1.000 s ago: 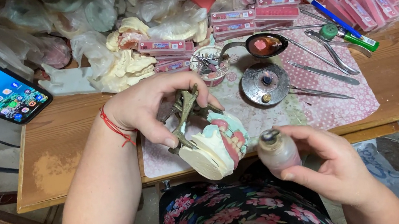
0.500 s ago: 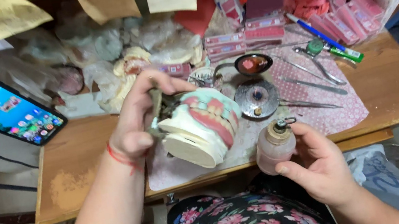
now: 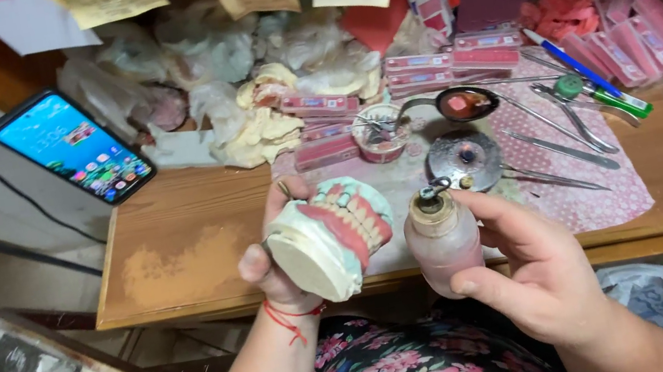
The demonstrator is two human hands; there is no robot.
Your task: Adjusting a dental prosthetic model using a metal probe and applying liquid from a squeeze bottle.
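Above the worktop's point(image 3: 183, 264) front edge, the left hand point(image 3: 283, 243) is grasping a stiff, likely brittle denture cast point(image 3: 332, 240) by its base while the right hand point(image 3: 534, 269) is clenching a small, probably light bottle point(image 3: 443, 241).

Tilted denture model point(image 3: 331, 235), pink gums; upright frosted pink bottle point(image 3: 443, 241) beside it.
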